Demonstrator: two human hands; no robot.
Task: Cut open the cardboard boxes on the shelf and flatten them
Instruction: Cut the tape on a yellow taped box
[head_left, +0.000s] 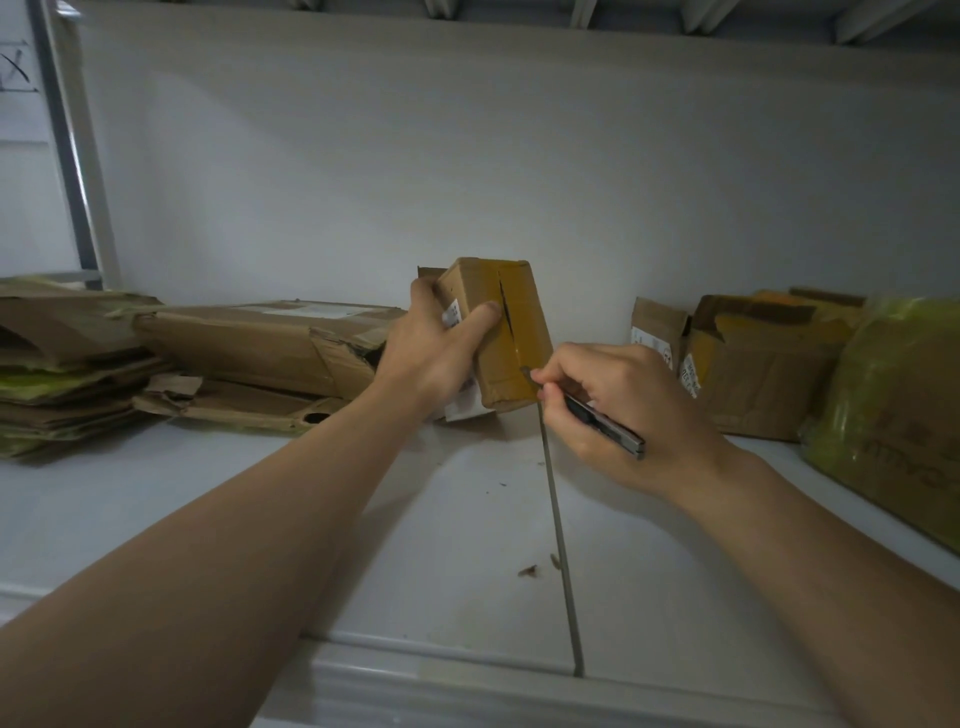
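Left hand (441, 343) wraps fingers & thumb round the small taped box (498, 332), tilting it up on the shelf (467, 519) mid-frame. Right hand (618, 410) grips a utility knife (602, 421) w/ curled fingers, blade at the box's lower edge. Tape seam is slit most of the way down, so cut looks nearly done; flattening still to do. Flattened boxes (156, 358) piled at left; unflattened boxes (753, 358) wait at right, approx two or more
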